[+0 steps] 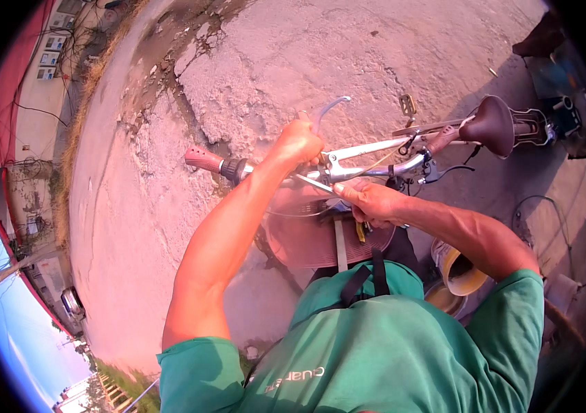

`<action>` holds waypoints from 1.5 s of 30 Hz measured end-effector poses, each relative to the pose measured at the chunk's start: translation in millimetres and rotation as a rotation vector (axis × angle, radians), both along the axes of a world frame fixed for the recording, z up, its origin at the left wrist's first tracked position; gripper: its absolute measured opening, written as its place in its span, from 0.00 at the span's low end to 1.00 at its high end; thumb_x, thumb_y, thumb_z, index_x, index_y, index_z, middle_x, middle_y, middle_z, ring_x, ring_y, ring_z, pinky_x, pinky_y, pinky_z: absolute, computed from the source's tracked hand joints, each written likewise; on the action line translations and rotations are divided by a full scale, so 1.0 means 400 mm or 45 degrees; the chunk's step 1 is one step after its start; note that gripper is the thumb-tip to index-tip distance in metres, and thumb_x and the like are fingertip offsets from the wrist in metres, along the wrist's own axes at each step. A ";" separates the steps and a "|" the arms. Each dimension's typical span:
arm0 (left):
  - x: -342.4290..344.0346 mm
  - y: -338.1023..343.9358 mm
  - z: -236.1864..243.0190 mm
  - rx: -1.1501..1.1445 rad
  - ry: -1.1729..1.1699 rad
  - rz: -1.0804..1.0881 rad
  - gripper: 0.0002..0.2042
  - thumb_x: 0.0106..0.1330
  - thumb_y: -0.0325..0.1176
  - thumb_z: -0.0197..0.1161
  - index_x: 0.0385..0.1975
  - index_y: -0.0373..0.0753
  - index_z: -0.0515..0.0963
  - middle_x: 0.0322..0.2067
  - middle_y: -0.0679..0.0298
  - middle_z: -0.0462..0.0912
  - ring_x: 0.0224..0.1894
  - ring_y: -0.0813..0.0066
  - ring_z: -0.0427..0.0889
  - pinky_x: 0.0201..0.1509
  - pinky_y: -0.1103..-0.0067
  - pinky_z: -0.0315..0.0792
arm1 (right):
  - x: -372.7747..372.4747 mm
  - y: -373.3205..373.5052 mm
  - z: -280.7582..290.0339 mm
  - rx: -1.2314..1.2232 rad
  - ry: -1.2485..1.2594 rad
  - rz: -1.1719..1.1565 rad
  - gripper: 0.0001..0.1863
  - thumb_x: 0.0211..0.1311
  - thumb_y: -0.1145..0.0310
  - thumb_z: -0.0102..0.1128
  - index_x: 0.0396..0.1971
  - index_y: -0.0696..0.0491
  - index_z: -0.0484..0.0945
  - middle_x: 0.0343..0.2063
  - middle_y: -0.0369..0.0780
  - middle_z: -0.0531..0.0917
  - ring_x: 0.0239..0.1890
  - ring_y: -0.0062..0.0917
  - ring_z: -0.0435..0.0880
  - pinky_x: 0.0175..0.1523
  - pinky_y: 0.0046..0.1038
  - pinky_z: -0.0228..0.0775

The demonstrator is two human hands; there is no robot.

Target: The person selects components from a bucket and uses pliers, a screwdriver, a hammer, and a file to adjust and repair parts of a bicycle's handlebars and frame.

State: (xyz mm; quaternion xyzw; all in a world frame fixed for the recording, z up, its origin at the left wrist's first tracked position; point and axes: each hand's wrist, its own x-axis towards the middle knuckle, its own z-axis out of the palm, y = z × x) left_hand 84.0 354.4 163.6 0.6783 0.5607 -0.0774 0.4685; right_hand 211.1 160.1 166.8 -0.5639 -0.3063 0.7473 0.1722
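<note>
A bicycle's silver handlebar (pixel 403 164) crosses in front of me, with red-brown grips, a brake lever (pixel 459 169) and a brown saddle (pixel 484 127) at right. My left hand (pixel 298 143) is closed round the handlebar assembly beside a curved silver lever (pixel 327 107); exactly which part it grips is hidden. My right hand (pixel 369 201) grips a slim silver tool (pixel 313 181) angled up-left toward my left hand. Under them are a pink basket-like panel (pixel 286 241) and a small yellow object (pixel 360 232). A pedal (pixel 408 103) shows beyond the frame.
A yellowish bucket (pixel 461 282) and a metal basin (pixel 443 299) sit by my right leg. Dark clutter (pixel 558 117) and a cable (pixel 553 203) lie at right. Cracked concrete ground (pixel 238 55) surrounds the bicycle. A wall with meter boxes (pixel 52 58) stands at far left.
</note>
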 end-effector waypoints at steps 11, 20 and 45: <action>0.001 -0.004 0.064 -0.203 0.062 -0.210 0.08 0.67 0.32 0.68 0.34 0.33 0.81 0.23 0.62 0.83 0.22 0.76 0.83 0.24 0.77 0.75 | 0.146 -0.092 0.119 0.523 -1.160 0.363 0.32 0.75 0.40 0.50 0.30 0.56 0.85 0.24 0.50 0.85 0.33 0.50 0.86 0.41 0.48 0.77; -0.045 -0.056 0.124 0.234 -0.027 -0.449 0.20 0.66 0.40 0.72 0.50 0.32 0.80 0.33 0.53 0.86 0.35 0.62 0.87 0.41 0.70 0.80 | 0.075 -0.176 0.115 0.465 -0.652 -0.070 0.18 0.74 0.57 0.59 0.37 0.60 0.83 0.24 0.46 0.83 0.30 0.35 0.86 0.39 0.40 0.76; -0.689 -0.540 0.160 0.817 -1.117 0.940 0.37 0.75 0.28 0.57 0.81 0.41 0.46 0.77 0.49 0.55 0.56 0.54 0.84 0.49 0.71 0.82 | -0.518 -0.260 0.121 1.135 -0.219 -0.044 0.23 0.68 0.73 0.59 0.63 0.56 0.75 0.42 0.48 0.81 0.47 0.44 0.81 0.53 0.41 0.74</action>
